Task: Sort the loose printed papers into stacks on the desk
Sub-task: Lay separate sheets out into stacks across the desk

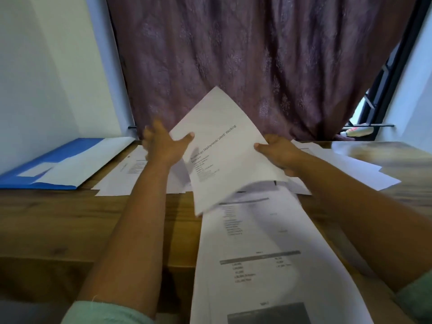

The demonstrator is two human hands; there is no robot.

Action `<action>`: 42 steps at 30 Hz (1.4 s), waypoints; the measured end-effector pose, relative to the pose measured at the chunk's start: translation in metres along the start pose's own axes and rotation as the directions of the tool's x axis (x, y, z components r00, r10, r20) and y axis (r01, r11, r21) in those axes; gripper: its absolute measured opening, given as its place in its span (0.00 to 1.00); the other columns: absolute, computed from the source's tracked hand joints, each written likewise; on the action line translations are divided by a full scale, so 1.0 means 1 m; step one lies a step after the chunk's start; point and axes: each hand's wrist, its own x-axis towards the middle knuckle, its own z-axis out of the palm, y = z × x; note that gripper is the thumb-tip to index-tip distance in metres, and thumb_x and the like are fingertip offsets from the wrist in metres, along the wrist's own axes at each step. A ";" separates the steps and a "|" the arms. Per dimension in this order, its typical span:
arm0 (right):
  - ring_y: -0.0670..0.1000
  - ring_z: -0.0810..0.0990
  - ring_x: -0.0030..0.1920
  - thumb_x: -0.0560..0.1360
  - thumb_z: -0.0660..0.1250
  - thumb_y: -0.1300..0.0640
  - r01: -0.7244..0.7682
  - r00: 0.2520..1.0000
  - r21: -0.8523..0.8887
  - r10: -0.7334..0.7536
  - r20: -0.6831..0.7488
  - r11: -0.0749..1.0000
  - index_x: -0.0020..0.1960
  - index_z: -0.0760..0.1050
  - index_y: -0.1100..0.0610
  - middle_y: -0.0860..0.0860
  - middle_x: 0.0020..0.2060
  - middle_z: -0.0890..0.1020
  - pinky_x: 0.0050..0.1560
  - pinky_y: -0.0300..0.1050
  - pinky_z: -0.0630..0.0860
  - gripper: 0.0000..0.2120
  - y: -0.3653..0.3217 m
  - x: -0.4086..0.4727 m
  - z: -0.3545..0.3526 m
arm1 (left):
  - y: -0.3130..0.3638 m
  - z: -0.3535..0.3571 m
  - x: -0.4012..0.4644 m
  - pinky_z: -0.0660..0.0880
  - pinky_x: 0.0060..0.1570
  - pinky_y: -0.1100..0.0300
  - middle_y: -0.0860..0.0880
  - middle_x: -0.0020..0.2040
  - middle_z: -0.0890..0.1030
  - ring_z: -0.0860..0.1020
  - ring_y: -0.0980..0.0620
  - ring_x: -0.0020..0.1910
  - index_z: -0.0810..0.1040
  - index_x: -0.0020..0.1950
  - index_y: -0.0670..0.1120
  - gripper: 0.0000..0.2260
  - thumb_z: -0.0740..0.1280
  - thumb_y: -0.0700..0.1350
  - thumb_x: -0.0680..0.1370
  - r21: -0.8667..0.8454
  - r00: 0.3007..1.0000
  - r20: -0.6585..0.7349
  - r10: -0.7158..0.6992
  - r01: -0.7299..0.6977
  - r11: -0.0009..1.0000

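Wooden desk (70, 218) before maroon curtain (233, 54); left hand (163, 146) and right hand (280, 153) gripping printed sheet (222, 155).

A folder (53, 164) lies at the far left of the bench (70, 225). Right of it lie loose sheets (126, 174). More sheets (350, 167) lie at the far right. A long page (268, 253) lies nearest. A curtain (245, 54) hangs behind.

We held both forearms stretched forward, sleeves at the elbows; our left hand (163, 146) pinched a printed sheet's (224, 155) left edge, thumb on top; our right hand (279, 153) gripped its right edge, thumb likewise on top.
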 end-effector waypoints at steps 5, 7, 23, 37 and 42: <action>0.60 0.73 0.66 0.79 0.65 0.51 -0.140 0.990 0.046 0.140 -0.015 0.989 0.74 0.60 0.63 0.57 0.69 0.72 0.67 0.52 0.71 0.29 -0.027 0.038 0.083 | -0.066 -0.041 0.017 0.76 0.57 0.46 0.45 0.72 0.70 0.77 0.42 0.62 0.58 0.77 0.49 0.59 0.86 0.54 0.53 -0.088 0.768 0.548 -0.333 0.448 0.890; 0.59 0.74 0.64 0.78 0.67 0.50 -0.113 0.993 0.054 0.115 -0.032 0.992 0.73 0.56 0.61 0.58 0.67 0.73 0.63 0.47 0.72 0.31 -0.038 0.038 0.115 | -0.084 -0.052 0.022 0.73 0.57 0.51 0.49 0.72 0.68 0.71 0.43 0.66 0.61 0.77 0.51 0.45 0.81 0.40 0.65 -0.204 0.819 0.498 -0.286 0.431 0.879; 0.56 0.70 0.69 0.83 0.53 0.44 0.362 0.874 -0.360 -0.178 0.452 0.860 0.69 0.73 0.56 0.55 0.70 0.73 0.69 0.50 0.64 0.24 -0.065 0.026 0.168 | -0.125 -0.038 0.037 0.56 0.74 0.39 0.44 0.77 0.64 0.60 0.41 0.76 0.64 0.76 0.51 0.27 0.55 0.63 0.81 0.641 0.968 0.217 -0.127 -0.043 0.766; 0.49 0.79 0.54 0.65 0.79 0.49 0.042 0.927 -0.426 0.124 0.355 0.904 0.59 0.80 0.48 0.46 0.53 0.82 0.61 0.46 0.75 0.23 0.045 -0.053 -0.062 | 0.004 0.022 -0.090 0.72 0.52 0.63 0.56 0.61 0.77 0.76 0.55 0.56 0.77 0.62 0.53 0.21 0.72 0.61 0.73 0.049 0.694 0.607 0.388 -0.520 0.853; 0.49 0.70 0.62 0.56 0.79 0.37 0.008 0.927 -0.471 0.170 0.334 0.882 0.72 0.65 0.43 0.41 0.63 0.69 0.67 0.50 0.70 0.47 0.071 -0.061 -0.046 | -0.001 0.056 -0.096 0.72 0.64 0.50 0.53 0.71 0.69 0.69 0.50 0.66 0.67 0.72 0.55 0.39 0.73 0.69 0.65 0.175 0.595 0.764 0.249 -0.563 0.808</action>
